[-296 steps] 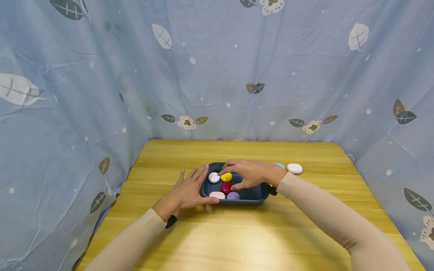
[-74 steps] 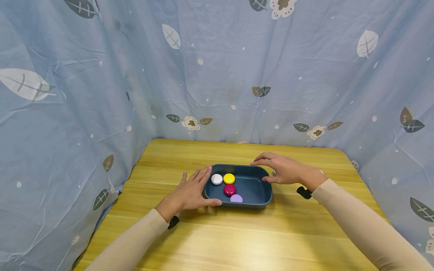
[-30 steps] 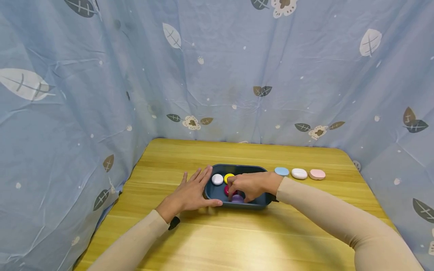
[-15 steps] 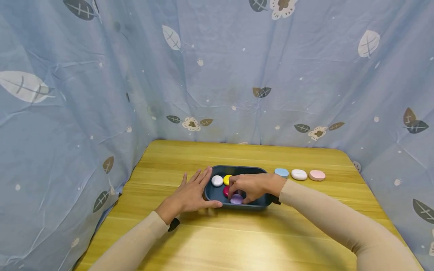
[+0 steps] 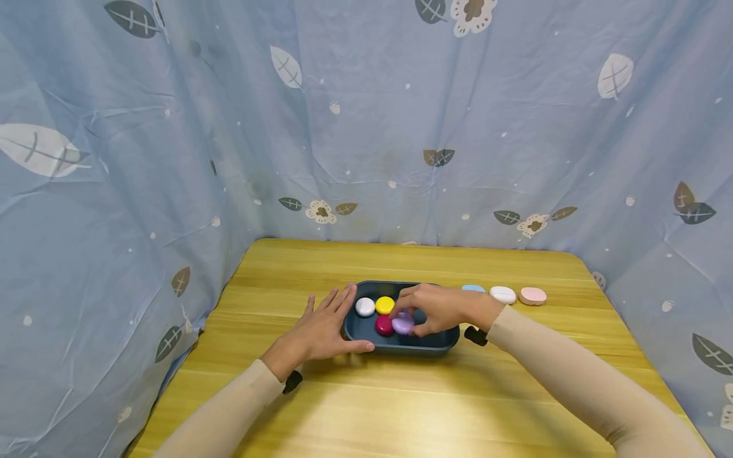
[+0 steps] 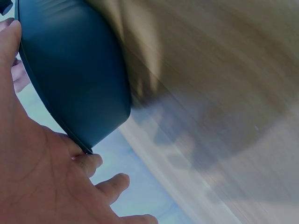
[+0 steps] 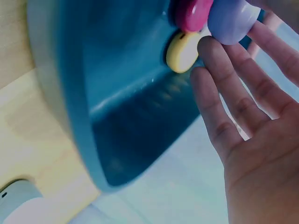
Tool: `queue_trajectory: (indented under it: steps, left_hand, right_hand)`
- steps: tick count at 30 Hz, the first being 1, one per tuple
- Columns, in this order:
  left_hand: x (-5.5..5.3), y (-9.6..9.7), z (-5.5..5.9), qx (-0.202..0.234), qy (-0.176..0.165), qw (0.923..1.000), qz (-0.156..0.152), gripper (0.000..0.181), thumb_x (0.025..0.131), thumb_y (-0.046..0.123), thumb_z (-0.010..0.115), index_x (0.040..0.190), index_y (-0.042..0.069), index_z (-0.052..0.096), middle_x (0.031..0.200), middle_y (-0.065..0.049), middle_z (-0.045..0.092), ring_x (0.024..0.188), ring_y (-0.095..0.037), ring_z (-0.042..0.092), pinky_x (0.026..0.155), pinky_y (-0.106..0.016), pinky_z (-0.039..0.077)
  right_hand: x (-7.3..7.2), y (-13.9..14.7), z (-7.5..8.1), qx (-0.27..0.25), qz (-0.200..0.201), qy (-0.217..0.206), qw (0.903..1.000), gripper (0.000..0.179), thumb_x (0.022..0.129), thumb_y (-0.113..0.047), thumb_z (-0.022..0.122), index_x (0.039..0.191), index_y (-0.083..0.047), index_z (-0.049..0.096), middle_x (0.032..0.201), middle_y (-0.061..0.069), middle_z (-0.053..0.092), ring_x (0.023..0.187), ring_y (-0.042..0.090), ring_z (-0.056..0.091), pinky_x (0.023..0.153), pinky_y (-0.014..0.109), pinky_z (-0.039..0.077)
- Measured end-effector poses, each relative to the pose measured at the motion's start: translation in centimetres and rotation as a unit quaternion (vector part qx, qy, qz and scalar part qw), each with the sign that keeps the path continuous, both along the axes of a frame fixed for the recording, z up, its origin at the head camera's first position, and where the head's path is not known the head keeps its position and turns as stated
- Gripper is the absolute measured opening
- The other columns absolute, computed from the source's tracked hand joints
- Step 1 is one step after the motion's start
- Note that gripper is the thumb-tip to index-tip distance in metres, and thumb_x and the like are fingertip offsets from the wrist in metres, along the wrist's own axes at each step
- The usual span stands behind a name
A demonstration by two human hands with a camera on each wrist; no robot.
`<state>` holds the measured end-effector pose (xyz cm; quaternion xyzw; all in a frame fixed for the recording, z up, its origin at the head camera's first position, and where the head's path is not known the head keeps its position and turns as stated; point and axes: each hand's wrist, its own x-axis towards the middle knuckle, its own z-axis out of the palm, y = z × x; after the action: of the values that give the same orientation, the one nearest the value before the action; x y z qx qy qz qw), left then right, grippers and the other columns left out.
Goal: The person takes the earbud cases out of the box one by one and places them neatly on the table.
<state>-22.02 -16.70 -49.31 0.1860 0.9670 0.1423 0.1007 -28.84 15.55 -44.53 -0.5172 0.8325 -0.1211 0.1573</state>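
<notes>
A dark blue oval-cornered tray (image 5: 395, 350) sits on the table. Inside it are a smooth rounded white piece (image 5: 364, 307), a yellow piece (image 5: 385, 305) and a dark red piece (image 5: 384, 326). Over the tray, my right hand (image 5: 438, 306) pinches a glossy purple rounded piece (image 5: 403, 323) between thumb and fingers. In the right wrist view, the purple piece (image 7: 231, 21) is at the fingertips, beside the red one. My left hand (image 5: 323, 331) rests spread against the tray's left end, thumb at the near rim and fingers at the far one.
Right of the tray, a light blue piece (image 5: 473, 289), partly hidden by my right hand, a white oval piece (image 5: 502, 294) and a pink scalloped piece (image 5: 533, 296) form a row on the wooden table (image 5: 366, 407). A patterned blue curtain (image 5: 366, 114) surrounds the back and sides.
Earlier the pink piece was moved from the tray to the row on the table. Since then my right hand has reached back in and raised the purple piece. My left hand stays at the tray.
</notes>
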Motion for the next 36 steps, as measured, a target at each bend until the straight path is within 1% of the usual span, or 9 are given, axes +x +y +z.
queue_trajectory:
  steps: [7,11,14,19,23,25,30,32,36]
  left_hand:
    - [0.1,0.0,0.1,0.002,-0.001,1.0,0.0,0.137,0.091,0.099,0.067,0.19,0.024,0.009,0.2,0.001,0.01,0.185,-0.042,0.018,0.143,-0.083,0.006]
    - [0.1,0.0,0.1,0.005,-0.002,1.0,0.002,0.137,0.091,0.098,0.068,0.19,0.023,0.011,0.199,0.0,0.012,0.184,-0.044,0.019,0.143,-0.084,0.006]
    - [0.1,0.0,0.1,0.004,-0.001,1.0,0.001,0.137,0.091,0.099,0.068,0.19,0.023,0.011,0.199,0.001,0.012,0.184,-0.044,0.019,0.143,-0.084,0.007]
    - [0.0,0.0,0.1,0.003,0.001,1.0,0.0,0.137,0.091,0.099,0.067,0.19,0.023,0.011,0.2,0.001,0.012,0.184,-0.043,0.019,0.143,-0.084,0.007]
    - [0.0,0.0,0.1,0.0,-0.002,1.0,-0.001,0.137,0.091,0.1,0.065,0.19,0.025,0.009,0.2,0.002,0.009,0.185,-0.042,0.017,0.144,-0.083,0.006]
    - [-0.1,0.1,0.1,-0.002,-0.003,1.0,-0.001,0.137,0.091,0.1,0.065,0.19,0.025,0.008,0.2,0.002,0.009,0.185,-0.043,0.016,0.144,-0.083,0.005]
    - [-0.1,0.1,0.1,-0.003,-0.004,1.0,0.0,0.138,0.09,0.1,0.066,0.19,0.024,0.009,0.2,0.001,0.01,0.184,-0.043,0.018,0.143,-0.083,0.005]
    - [-0.1,0.1,0.0,-0.002,-0.004,1.0,0.002,0.138,0.09,0.1,0.066,0.19,0.024,0.009,0.2,0.001,0.011,0.184,-0.043,0.018,0.143,-0.084,0.005]
    - [-0.2,0.1,-0.1,-0.002,-0.004,1.0,0.002,0.138,0.09,0.1,0.067,0.19,0.024,0.009,0.2,0.001,0.011,0.184,-0.043,0.019,0.143,-0.083,0.005]
  right_hand:
    - [0.1,2.3,0.8,-0.057,-0.036,-0.012,0.9977,0.043,0.106,-0.022,0.086,0.148,-0.017,0.078,0.133,-0.001,0.074,0.114,0.015,0.073,0.106,0.048,0.068]
    - [0.1,3.7,0.9,-0.078,-0.056,-0.001,0.9954,0.041,0.107,-0.024,0.086,0.147,-0.018,0.079,0.131,-0.001,0.075,0.114,0.016,0.073,0.106,0.053,0.068]
    - [0.1,4.9,1.0,-0.088,-0.073,0.017,0.9933,0.04,0.106,-0.024,0.086,0.145,-0.019,0.08,0.132,-0.002,0.076,0.112,0.017,0.074,0.103,0.048,0.068]
    - [-0.1,7.4,0.7,-0.121,-0.099,0.042,0.9867,0.039,0.104,-0.021,0.089,0.142,-0.019,0.081,0.127,-0.005,0.077,0.107,0.018,0.073,0.093,0.037,0.065]
    - [-0.1,9.6,0.1,-0.156,-0.122,0.054,0.9788,0.039,0.103,-0.016,0.09,0.141,-0.015,0.082,0.126,-0.006,0.079,0.104,0.013,0.074,0.094,0.042,0.068]
    - [-0.1,10.6,-0.1,-0.165,-0.134,0.061,0.9753,0.04,0.101,-0.013,0.091,0.14,-0.014,0.083,0.126,-0.006,0.08,0.103,0.011,0.075,0.095,0.041,0.069]
    - [0.1,12.7,-0.6,-0.164,-0.162,0.073,0.9703,0.041,0.098,-0.012,0.094,0.138,-0.015,0.084,0.123,-0.006,0.08,0.101,0.01,0.073,0.087,0.031,0.064]
    - [0.2,13.5,-0.8,-0.165,-0.17,0.075,0.9686,0.04,0.098,-0.012,0.094,0.136,-0.014,0.084,0.122,-0.006,0.08,0.1,0.011,0.073,0.085,0.029,0.062]
    - [0.4,14.9,-1.2,-0.163,-0.183,0.067,0.9673,0.038,0.098,-0.011,0.094,0.135,-0.014,0.084,0.122,-0.004,0.08,0.099,0.01,0.073,0.087,0.034,0.066]
